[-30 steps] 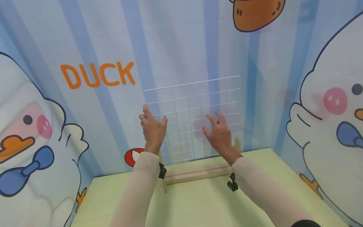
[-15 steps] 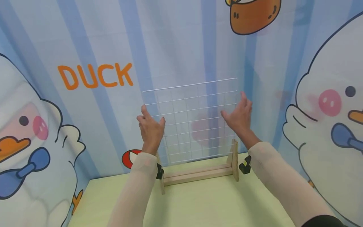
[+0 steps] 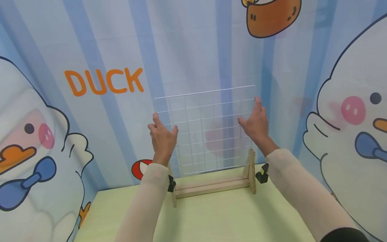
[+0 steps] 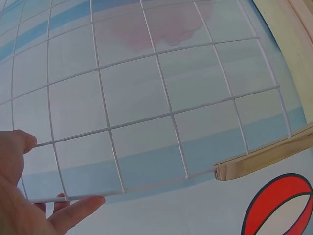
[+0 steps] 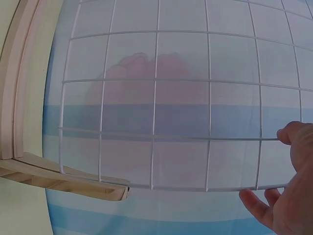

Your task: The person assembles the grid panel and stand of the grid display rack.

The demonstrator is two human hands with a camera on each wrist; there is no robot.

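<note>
A white wire grid panel (image 3: pixel 201 119) stands upright in a pale wooden stand (image 3: pixel 211 189), near the back curtain. My left hand (image 3: pixel 163 139) holds the panel's left edge, thumb in front on a wire and fingers at the outer wire, as the left wrist view of the grid (image 4: pixel 171 114) shows. At the opposite edge, my right hand (image 3: pixel 257 124) grips in the same way; in the right wrist view its thumb (image 5: pixel 288 132) meets a cross wire. The panel's lower corners sit at the stand's wooden uprights (image 5: pixel 68 183). The left upright is mostly hidden behind my forearm.
The stand rests on a pale yellow-green table (image 3: pixel 211 218). Close behind and on both sides hangs a blue striped curtain (image 3: pixel 187 47) printed with ducks. A small black device (image 3: pixel 262 173) shows beside my right wrist, another (image 3: pixel 171 184) beside the left.
My right hand has moved right, from in front of the panel to its right edge, uncovering the stand's right upright. My left hand stays at the left edge.
</note>
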